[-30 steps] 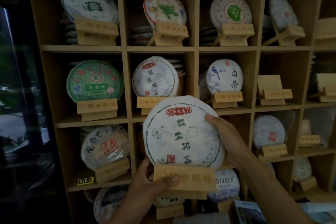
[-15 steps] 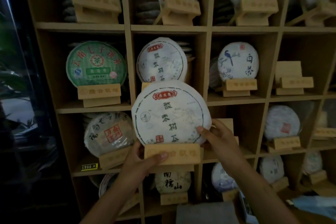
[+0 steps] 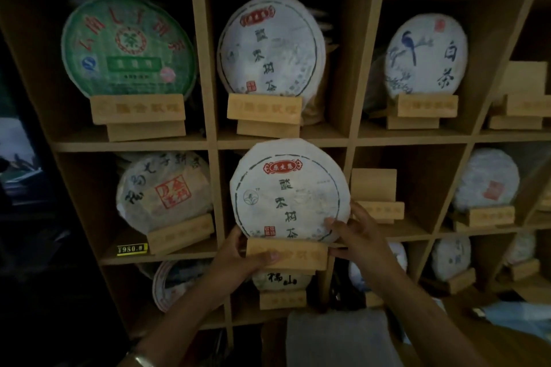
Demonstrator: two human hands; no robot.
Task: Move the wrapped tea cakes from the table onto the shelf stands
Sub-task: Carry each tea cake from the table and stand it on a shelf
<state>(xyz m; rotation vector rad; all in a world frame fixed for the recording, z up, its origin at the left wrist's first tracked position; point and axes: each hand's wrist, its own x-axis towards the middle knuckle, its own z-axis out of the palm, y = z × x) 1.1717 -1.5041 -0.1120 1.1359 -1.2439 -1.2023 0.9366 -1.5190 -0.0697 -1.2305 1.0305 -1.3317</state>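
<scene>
A white wrapped tea cake [image 3: 287, 191] with a red label and black characters stands upright on a wooden stand [image 3: 290, 255] at the mouth of the middle shelf compartment. My left hand [image 3: 238, 256] grips the stand's left end, thumb across its front. My right hand [image 3: 357, 232] holds the cake's lower right edge, thumb on its face, fingers behind; its lower fingers reach the stand's right end.
The wooden shelf [image 3: 208, 143] has a grid of compartments, most holding a wrapped cake on a stand. Bare stands sit right of the held cake [image 3: 375, 197] and at the upper right [image 3: 521, 95]. A yellow price tag [image 3: 132, 248] lies at lower left.
Both hands have carried the cake and its stand towards the middle compartment; the view has closed in and tilted down. My right hand has slid from the cake's right edge to its lower right.
</scene>
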